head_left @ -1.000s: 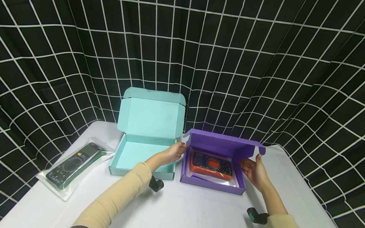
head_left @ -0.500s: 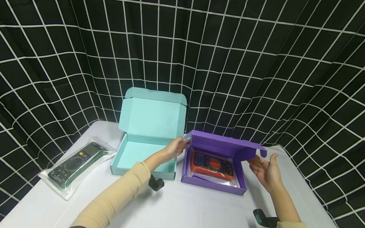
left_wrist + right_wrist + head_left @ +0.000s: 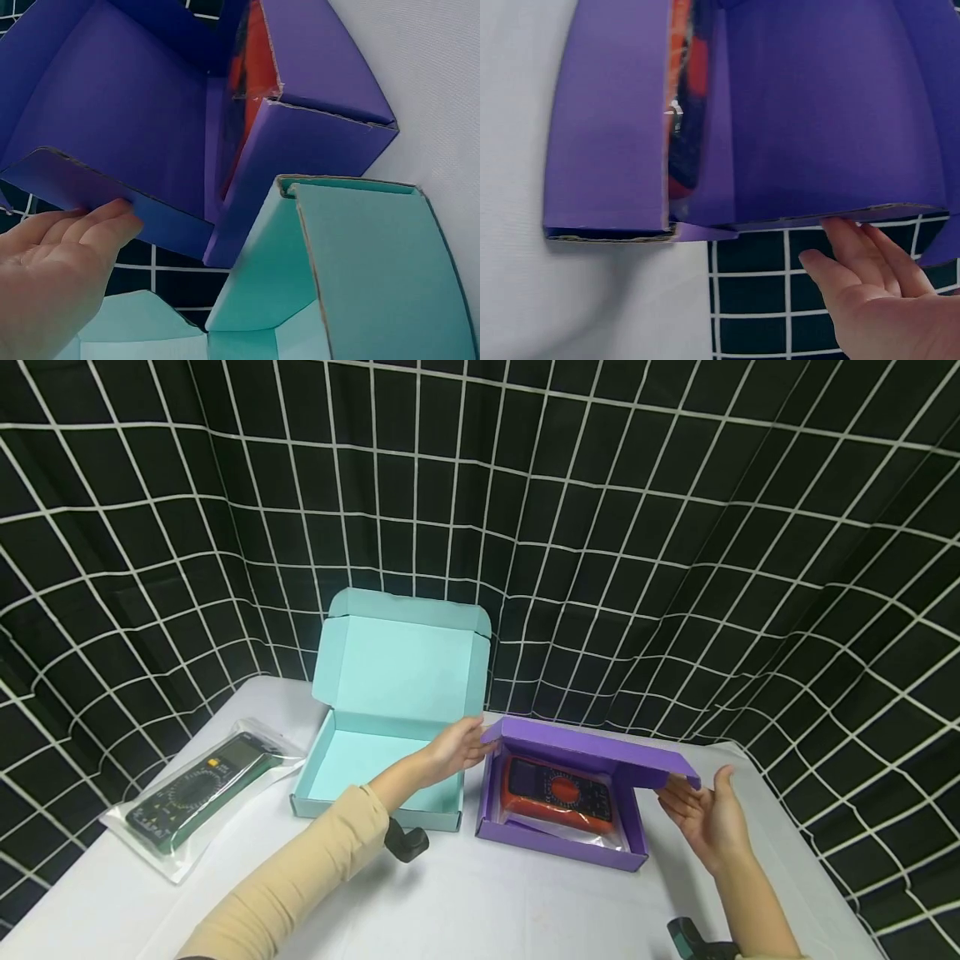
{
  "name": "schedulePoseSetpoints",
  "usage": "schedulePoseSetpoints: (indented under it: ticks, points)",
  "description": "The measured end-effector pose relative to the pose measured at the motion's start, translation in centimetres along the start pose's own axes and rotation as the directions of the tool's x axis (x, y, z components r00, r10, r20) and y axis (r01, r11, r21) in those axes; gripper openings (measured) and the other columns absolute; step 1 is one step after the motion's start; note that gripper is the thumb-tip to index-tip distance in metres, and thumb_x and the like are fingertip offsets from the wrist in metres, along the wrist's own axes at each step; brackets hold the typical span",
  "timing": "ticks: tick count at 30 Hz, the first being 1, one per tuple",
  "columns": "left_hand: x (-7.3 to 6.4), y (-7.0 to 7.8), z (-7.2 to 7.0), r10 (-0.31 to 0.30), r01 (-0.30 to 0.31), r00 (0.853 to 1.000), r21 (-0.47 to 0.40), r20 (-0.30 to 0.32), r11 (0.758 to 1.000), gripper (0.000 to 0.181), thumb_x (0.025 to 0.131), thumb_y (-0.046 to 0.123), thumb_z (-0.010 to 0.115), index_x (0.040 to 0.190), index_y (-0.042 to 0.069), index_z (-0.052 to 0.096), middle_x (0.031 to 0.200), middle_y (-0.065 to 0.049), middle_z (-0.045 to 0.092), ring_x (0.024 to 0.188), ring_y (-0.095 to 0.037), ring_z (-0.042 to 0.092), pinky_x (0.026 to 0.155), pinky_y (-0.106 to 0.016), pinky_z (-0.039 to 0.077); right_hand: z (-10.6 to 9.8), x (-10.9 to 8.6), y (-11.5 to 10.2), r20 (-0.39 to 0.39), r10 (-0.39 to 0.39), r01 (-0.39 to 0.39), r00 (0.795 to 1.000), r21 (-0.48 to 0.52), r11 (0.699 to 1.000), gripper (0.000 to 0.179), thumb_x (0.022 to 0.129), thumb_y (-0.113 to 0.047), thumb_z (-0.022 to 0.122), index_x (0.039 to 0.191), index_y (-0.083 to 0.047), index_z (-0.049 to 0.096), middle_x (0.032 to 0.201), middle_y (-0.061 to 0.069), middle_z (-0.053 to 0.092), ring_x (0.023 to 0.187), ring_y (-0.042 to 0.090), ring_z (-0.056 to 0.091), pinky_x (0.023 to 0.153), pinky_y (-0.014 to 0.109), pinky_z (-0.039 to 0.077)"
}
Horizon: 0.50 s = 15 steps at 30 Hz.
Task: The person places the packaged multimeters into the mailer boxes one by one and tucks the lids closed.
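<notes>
A purple cardboard box (image 3: 561, 845) stands on the table with its lid (image 3: 592, 748) tilted forward, partly lowered. Inside lies a red and black multimeter (image 3: 558, 793) in a clear plastic bag. My left hand (image 3: 453, 748) touches the lid's left side flap (image 3: 112, 191) with its fingertips, the fingers nearly straight. On the other side, the extended fingers of my right hand (image 3: 705, 818) touch the edge of the lid's right side flap (image 3: 840, 219). Neither thumb is curled round the cardboard. The lid hides part of the box's back.
A light teal box (image 3: 401, 668) stands with its lid up, left of the purple box. At the far left lies a green and black multimeter (image 3: 202, 789) in a clear bag. A black cloth with a white grid (image 3: 480, 510) surrounds the white table (image 3: 480, 902).
The purple lid has tipped further forward and down. My right hand has moved outward to the right along the lid's side. My left hand stays at the left flap.
</notes>
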State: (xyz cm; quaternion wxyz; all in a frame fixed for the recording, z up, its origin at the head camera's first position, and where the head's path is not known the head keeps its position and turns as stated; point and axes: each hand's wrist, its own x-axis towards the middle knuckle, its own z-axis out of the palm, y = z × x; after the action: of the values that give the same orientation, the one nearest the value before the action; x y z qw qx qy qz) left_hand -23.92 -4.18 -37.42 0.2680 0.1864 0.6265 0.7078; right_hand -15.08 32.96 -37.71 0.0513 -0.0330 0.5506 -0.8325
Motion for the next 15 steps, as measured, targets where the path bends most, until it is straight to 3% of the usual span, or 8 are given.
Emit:
schedulePoseSetpoints:
  ticks: [3,7,9,12,15]
  points:
    - [-0.1,-0.2,0.0,-0.012,0.012,1.000,-0.005,0.004,1.000,0.065,0.104,0.033,0.015,0.150,-0.012,0.009,0.157,-0.028,0.008,0.142,-0.043,0.019,0.120,-0.046,0.013,-0.1,-0.1,0.3,-0.018,0.022,-0.021,1.000,0.069,0.997,0.070,0.096,-0.059,0.011,0.102,-0.009,0.060,0.103,0.001,0.067,0.100,0.012,0.066,0.085,0.022,0.055]
    - [-0.3,-0.6,0.0,-0.013,0.013,1.000,0.008,0.017,1.000,0.064,0.104,0.035,0.012,0.150,-0.010,0.014,0.156,-0.029,0.014,0.142,-0.045,0.018,0.119,-0.046,0.013,-0.4,-0.1,0.8,-0.027,0.036,-0.033,0.999,0.102,0.994,0.065,0.096,-0.058,0.014,0.105,-0.008,0.055,0.103,0.003,0.065,0.099,0.013,0.066,0.101,0.027,0.046]
    - [-0.4,-0.7,0.0,-0.015,0.015,1.000,0.015,0.025,1.000,0.064,0.104,0.035,0.012,0.150,-0.010,0.014,0.156,-0.029,0.014,0.142,-0.046,0.018,0.120,-0.047,0.012,-0.6,-0.1,1.1,-0.002,0.026,-0.025,1.000,0.132,0.991,0.064,0.097,-0.056,0.015,0.104,-0.008,0.058,0.102,0.004,0.067,0.099,0.013,0.066,0.101,0.028,0.046]
    - [-0.7,-1.0,0.0,-0.035,0.034,0.999,0.037,0.030,0.999,0.064,0.104,0.035,0.012,0.151,-0.008,0.013,0.158,-0.025,0.009,0.142,-0.047,0.014,0.119,-0.048,0.011,-0.6,-0.2,1.6,0.030,-0.003,-0.002,1.000,0.164,0.987,0.064,0.099,-0.052,0.018,0.098,-0.009,0.066,0.102,0.005,0.071,0.098,0.014,0.068,0.094,0.024,0.051]
    - [-0.9,-1.2,0.0,-0.052,0.051,0.998,0.054,0.026,0.997,0.063,0.104,0.034,0.013,0.152,-0.007,0.014,0.159,-0.023,0.008,0.143,-0.047,0.009,0.119,-0.051,0.009,-0.6,-0.4,2.0,0.033,-0.024,0.019,0.999,0.129,0.991,0.063,0.100,-0.051,0.019,0.095,-0.011,0.067,0.101,0.003,0.071,0.098,0.013,0.068,0.081,0.019,0.055]
